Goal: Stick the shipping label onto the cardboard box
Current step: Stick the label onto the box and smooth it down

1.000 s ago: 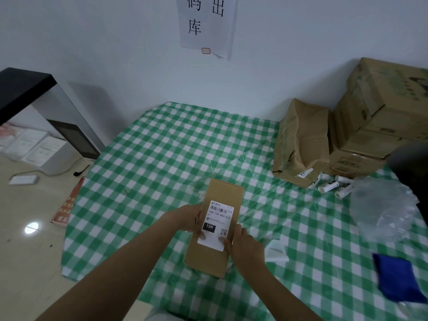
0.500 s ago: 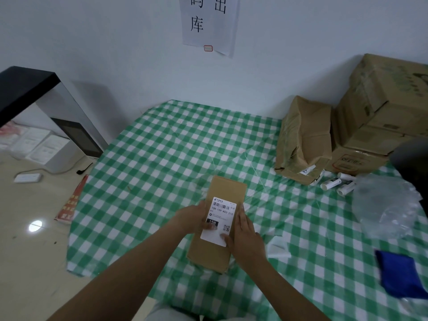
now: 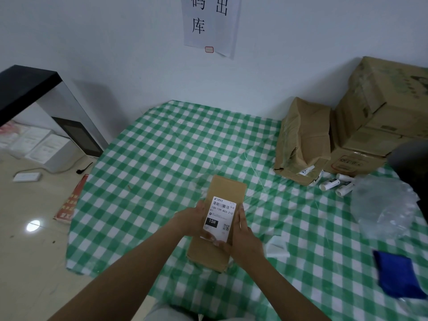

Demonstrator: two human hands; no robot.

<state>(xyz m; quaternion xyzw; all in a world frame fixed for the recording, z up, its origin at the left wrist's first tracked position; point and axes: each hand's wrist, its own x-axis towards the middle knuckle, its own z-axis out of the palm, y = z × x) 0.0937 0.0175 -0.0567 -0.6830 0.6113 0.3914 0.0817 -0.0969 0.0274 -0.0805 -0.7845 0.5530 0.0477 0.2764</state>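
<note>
Checked tablecloth [image 3: 162, 158] bears one cardboard box [image 3: 228, 188] (one shipping label [image 3: 220, 216] atop); left hand [image 3: 191, 220] grips it, right hand [image 3: 245, 239] flat.

left hand [image 3: 192, 219] thumb slid off shipping label [image 3: 220, 216], 15H mark [image 3: 212, 221] uncovered

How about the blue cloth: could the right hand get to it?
Probably yes: only tablecloth and a white scrap lie between the right hand and the blue cloth, though it's pressing the shipping label.

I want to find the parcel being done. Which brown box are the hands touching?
The small flat box: left hand and right hand rest on it beside its label. The crumpled box and stacked boxes at the right stand untouched.
</note>
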